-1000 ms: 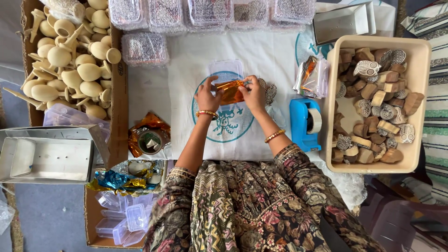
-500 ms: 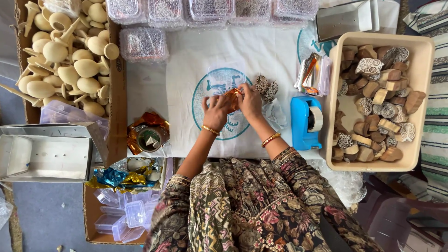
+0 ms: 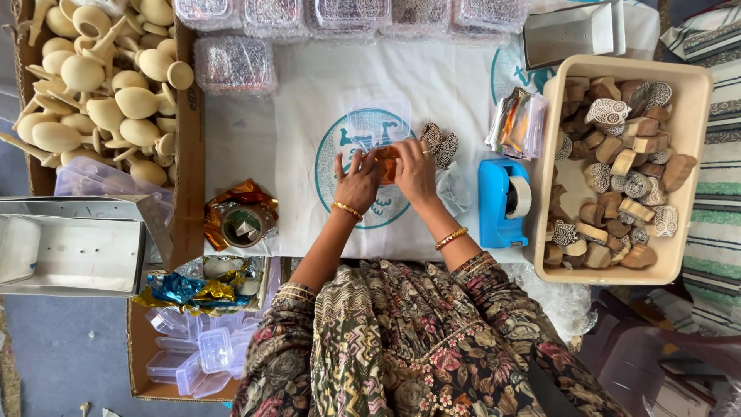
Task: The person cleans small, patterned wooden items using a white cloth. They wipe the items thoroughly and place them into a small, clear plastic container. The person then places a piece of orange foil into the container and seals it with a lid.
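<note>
I see my left hand (image 3: 356, 181) and right hand (image 3: 414, 171) have drawn together and lowered the small orange-brown foil-wrapped piece (image 3: 387, 164) onto the white printed cloth (image 3: 309, 100), fingers now closed round it, below the clear plastic box (image 3: 378, 123), so the wrapping looks nearly pressed shut.

Blue tape dispenser (image 3: 500, 202), beige tub (image 3: 689, 154), orange wrapper (image 3: 386, 164)

craft packing workshop, tray of carved wooden blocks (image 3: 617, 185), tape dispenser (image 3: 502, 202)
</note>
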